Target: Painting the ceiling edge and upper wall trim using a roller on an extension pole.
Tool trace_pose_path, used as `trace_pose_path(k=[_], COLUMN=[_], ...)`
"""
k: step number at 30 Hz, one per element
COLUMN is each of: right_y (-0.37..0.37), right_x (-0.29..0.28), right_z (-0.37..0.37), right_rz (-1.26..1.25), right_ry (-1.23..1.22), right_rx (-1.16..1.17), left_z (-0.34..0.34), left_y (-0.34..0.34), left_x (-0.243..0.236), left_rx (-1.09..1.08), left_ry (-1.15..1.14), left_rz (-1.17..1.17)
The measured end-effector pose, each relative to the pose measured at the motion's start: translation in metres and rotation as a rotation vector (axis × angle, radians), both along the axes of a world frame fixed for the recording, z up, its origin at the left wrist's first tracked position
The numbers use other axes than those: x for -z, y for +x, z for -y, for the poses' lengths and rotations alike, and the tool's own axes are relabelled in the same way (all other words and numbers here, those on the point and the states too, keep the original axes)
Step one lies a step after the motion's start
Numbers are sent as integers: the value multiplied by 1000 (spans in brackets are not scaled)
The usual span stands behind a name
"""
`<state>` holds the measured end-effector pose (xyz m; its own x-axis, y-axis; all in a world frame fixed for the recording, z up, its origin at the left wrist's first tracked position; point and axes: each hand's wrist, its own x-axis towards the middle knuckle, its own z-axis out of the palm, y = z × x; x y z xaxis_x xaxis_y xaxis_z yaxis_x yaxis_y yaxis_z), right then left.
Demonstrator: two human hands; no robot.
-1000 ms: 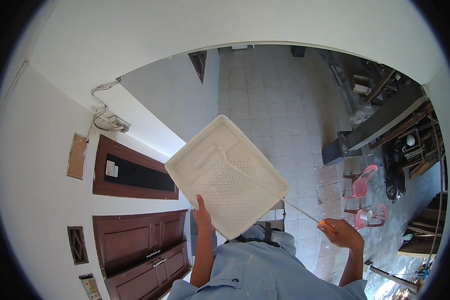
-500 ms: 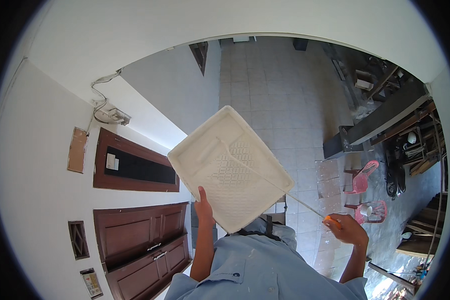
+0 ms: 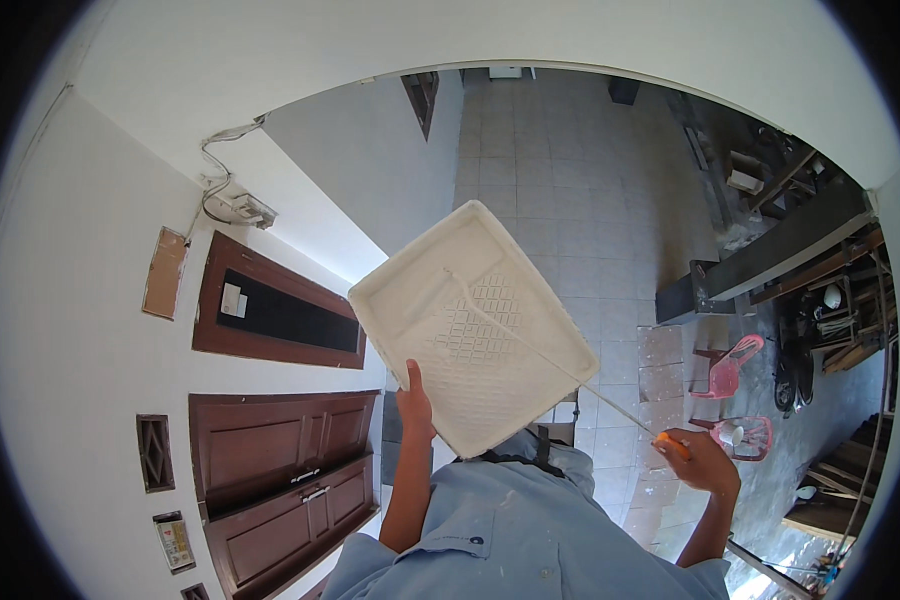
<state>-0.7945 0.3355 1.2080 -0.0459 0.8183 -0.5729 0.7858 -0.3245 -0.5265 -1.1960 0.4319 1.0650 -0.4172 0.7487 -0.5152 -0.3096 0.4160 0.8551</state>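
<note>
Two hands share the load: the left hand (image 3: 414, 392) grips the near rim of a white paint tray (image 3: 473, 325), held up tilted at chest height. It looks light, stiff plastic, likely slick. Right hand (image 3: 698, 462), elbow bent, is clenched on an orange-handled thin rod (image 3: 545, 357) crossing into the tray.

brown wooden doors (image 3: 280, 470), pink plastic chairs (image 3: 735, 365), tiled floor (image 3: 580, 190)
</note>
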Motion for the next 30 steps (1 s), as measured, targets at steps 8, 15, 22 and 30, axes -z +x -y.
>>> trace_pose_path(k=[8, 15, 22, 30], right_y=[-5, 3, -3, -3], right_x=[0, -8, -12, -15], right_z=[-3, -5, -24, -26], right_rz=[-62, -47, -12, 45], right_ry=[99, 78, 58, 62], right_rx=[43, 1, -10, -63], left_z=[-1, -1, -1, -3], left_y=[5, 0, -8, -14], left_x=[-5, -5, 2, 2], left_rx=[17, -13, -23, -74], left_ry=[-6, -20, -19, -17], left_rz=[-15, 47, 48, 8])
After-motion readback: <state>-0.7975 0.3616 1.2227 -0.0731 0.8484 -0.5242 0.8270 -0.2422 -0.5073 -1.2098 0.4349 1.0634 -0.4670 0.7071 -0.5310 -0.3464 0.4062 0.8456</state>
